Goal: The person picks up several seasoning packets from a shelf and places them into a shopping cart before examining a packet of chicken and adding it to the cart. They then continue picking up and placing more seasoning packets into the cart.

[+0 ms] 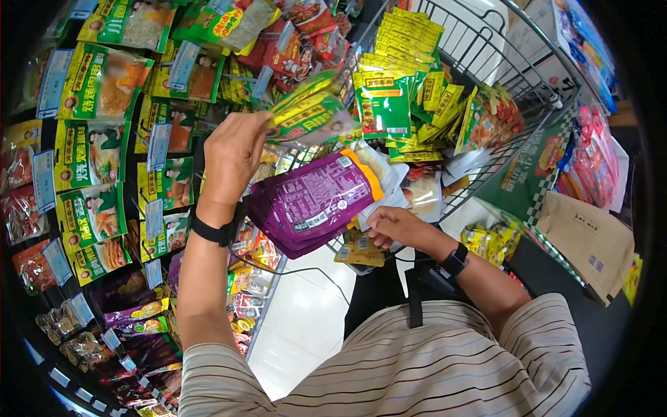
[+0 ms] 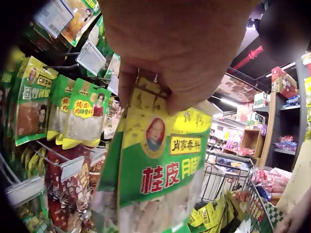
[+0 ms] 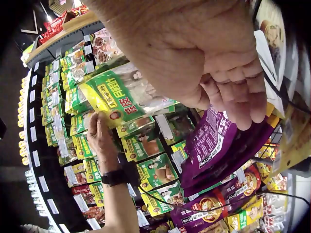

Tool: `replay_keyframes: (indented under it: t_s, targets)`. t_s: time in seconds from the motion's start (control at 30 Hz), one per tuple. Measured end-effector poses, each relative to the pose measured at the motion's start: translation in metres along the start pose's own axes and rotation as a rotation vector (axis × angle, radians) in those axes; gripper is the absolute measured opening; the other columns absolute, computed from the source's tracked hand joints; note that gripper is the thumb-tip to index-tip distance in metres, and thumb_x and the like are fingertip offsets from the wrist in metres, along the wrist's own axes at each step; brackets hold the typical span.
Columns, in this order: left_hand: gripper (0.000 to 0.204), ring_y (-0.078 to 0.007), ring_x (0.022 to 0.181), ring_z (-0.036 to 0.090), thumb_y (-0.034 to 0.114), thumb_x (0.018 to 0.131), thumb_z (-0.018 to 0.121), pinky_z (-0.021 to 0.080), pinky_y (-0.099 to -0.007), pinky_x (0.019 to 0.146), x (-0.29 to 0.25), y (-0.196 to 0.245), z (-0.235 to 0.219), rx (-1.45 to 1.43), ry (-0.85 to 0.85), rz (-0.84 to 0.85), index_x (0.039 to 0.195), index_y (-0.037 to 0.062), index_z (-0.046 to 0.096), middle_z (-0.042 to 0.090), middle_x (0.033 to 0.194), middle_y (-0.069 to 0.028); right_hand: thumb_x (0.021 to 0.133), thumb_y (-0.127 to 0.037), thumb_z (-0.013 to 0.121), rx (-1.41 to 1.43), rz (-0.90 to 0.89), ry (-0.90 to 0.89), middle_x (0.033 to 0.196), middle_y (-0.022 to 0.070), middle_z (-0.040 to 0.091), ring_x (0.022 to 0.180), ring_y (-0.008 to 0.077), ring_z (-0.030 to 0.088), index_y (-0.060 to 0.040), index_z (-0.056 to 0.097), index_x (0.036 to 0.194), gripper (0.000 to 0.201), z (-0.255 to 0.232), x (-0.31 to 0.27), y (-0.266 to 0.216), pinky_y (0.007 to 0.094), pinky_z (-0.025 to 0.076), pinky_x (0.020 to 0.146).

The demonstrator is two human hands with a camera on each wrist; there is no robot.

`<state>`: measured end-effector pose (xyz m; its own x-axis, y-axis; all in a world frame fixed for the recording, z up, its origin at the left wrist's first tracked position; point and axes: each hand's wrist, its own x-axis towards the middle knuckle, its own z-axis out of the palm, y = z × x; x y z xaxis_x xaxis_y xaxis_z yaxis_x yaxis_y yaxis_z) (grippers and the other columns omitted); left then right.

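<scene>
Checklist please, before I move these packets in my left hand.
1. Left hand has a grip on the green-and-yellow packets: ok, near their top edge.
2. Right hand free: ok, nothing visibly held.
3. Number of packets held: cannot tell, they overlap.
4. Printed front visible: ok, in the left wrist view.
5. Purple pouches supported: cannot tell, underside hidden.
6. Wire cart free of goods: not ok, piled packets inside.

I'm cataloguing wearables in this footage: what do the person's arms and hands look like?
The left hand and right hand are ungloved. The left wears a black wristband, the right a black wrist strap. A thin dark cable shows near the wristband. The short sleeves are pale with thin dark stripes.
</scene>
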<state>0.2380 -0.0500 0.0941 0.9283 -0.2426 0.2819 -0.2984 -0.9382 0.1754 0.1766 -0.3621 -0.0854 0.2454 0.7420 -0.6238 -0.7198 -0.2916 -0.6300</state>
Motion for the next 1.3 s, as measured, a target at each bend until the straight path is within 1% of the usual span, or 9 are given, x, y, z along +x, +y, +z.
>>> replay_keyframes:
  t_s: [0.17,0.37,0.67,0.7,0.8,0.93,1.0,1.17,1.3]
  targets:
    - [0.027,-0.0304,0.095,0.065,-0.001,0.077,0.065,0.05,-0.0398,0.083,0.003,0.001,0.037,-0.133,-0.017,0.232,0.103,0.0084,0.067,0.068,0.095,-0.0088,0.099,-0.022,0.052,-0.013,-0.003,0.004,0.099,0.0083,0.066,0.082,0.0151,0.066,-0.0039,0.057,0.113,0.024,-0.002,0.001,-0.002,0.0273,0.055,0.071]
    - [0.019,-0.0265,0.098,0.06,0.004,0.074,0.061,0.047,-0.0384,0.086,-0.06,-0.018,0.106,-0.061,-0.547,0.324,0.092,0.0077,0.064,0.064,0.096,-0.0072,0.097,-0.023,0.052,0.023,-0.016,0.025,0.098,0.0062,0.064,0.079,0.0131,0.065,-0.0058,0.057,0.108,0.021,-0.006,-0.006,-0.004,0.0264,0.054,0.068]
    - [0.005,-0.0251,0.095,0.059,0.01,0.077,0.058,0.045,-0.0412,0.09,-0.067,-0.044,0.113,0.142,-0.506,0.328,0.081,0.0109,0.062,0.062,0.083,-0.0053,0.096,-0.022,0.052,0.013,0.001,0.033,0.098,0.0059,0.065,0.081,0.0127,0.065,-0.0064,0.057,0.108,0.02,-0.008,-0.01,-0.007,0.0264,0.054,0.071]
    - [0.014,-0.0247,0.097,0.06,0.009,0.077,0.057,0.046,-0.0374,0.086,-0.067,-0.045,0.115,0.188,-0.588,0.33,0.089,0.0099,0.064,0.063,0.089,-0.0067,0.096,-0.022,0.052,0.01,0.001,0.034,0.098,0.006,0.065,0.081,0.0127,0.065,-0.0064,0.057,0.108,0.02,-0.007,-0.011,-0.009,0.0264,0.054,0.072]
    - [0.016,-0.0248,0.097,0.06,0.008,0.078,0.058,0.047,-0.0377,0.087,-0.069,-0.037,0.119,0.162,-0.489,0.283,0.092,0.0104,0.064,0.063,0.089,-0.0075,0.098,-0.022,0.054,0.024,-0.004,0.017,0.1,0.0074,0.064,0.083,0.0148,0.065,-0.0037,0.056,0.111,0.022,-0.007,-0.009,-0.01,0.0288,0.054,0.073]
    - [0.026,-0.031,0.098,0.061,0.003,0.078,0.059,0.048,-0.0417,0.084,-0.053,-0.03,0.092,-0.08,-0.49,0.112,0.103,0.0081,0.064,0.065,0.098,-0.0111,0.099,-0.022,0.054,0.045,-0.018,0.033,0.099,0.0073,0.064,0.084,0.0148,0.065,-0.0038,0.057,0.11,0.022,-0.011,-0.011,-0.012,0.0289,0.055,0.073]
    - [0.025,-0.0359,0.101,0.061,0.001,0.085,0.057,0.05,-0.0416,0.085,-0.045,-0.034,0.073,-0.126,-0.398,-0.144,0.108,0.0069,0.064,0.066,0.105,-0.0138,0.099,-0.023,0.054,0.053,-0.012,0.04,0.099,0.0072,0.064,0.084,0.015,0.064,-0.0033,0.058,0.11,0.022,-0.015,-0.012,-0.013,0.0288,0.055,0.073]
    - [0.022,-0.0356,0.098,0.063,0.002,0.088,0.051,0.05,-0.0412,0.087,-0.029,-0.127,0.053,-0.023,0.092,-0.366,0.105,0.0022,0.065,0.066,0.103,-0.0181,0.099,-0.024,0.054,0.087,-0.02,0.038,0.097,0.0065,0.064,0.083,0.0142,0.064,-0.0021,0.057,0.11,0.024,-0.018,-0.012,-0.012,0.028,0.054,0.073]
    - [0.027,-0.0384,0.105,0.061,0.013,0.092,0.049,0.048,-0.0466,0.091,-0.046,-0.21,0.062,0.168,0.018,-0.646,0.113,0.0019,0.063,0.064,0.113,-0.0223,0.1,-0.023,0.053,0.09,-0.031,0.043,0.096,0.0058,0.064,0.082,0.0128,0.064,-0.0021,0.056,0.111,0.024,-0.017,-0.013,-0.016,0.0269,0.054,0.073]
